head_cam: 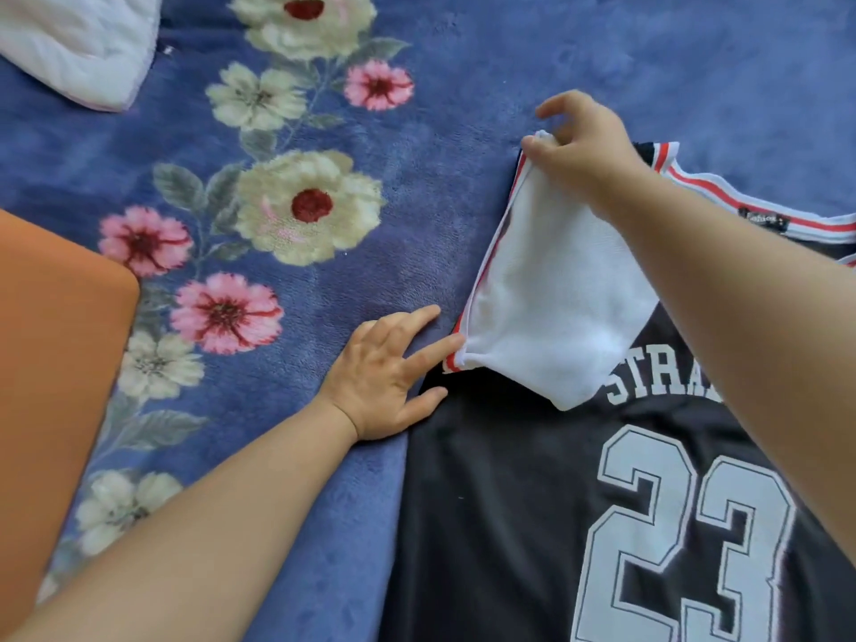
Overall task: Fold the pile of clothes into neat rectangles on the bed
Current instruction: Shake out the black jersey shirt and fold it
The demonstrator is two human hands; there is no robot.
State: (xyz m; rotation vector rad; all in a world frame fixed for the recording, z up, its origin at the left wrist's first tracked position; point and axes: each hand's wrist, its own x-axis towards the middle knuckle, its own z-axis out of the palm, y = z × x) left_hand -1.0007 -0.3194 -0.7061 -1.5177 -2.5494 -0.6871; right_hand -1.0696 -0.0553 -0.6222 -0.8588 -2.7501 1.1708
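A home bedroom: blue flowered plush blanket (463, 85) covering the bed, white pillow (69, 39) on it

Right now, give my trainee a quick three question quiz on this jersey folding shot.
1. True or false: the right hand pinches the jersey's folded-over shoulder flap.
2. Which number is printed on the jersey?
3. The left hand is: A) lifting the hem, B) flat, fingers at the flap's lower corner, C) holding the white pillow.

Key: 1 true; 2 23; 3 B.

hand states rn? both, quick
Left hand: open, fingers flat on the jersey edge.
Right hand: pinching the jersey's folded-over shoulder flap.
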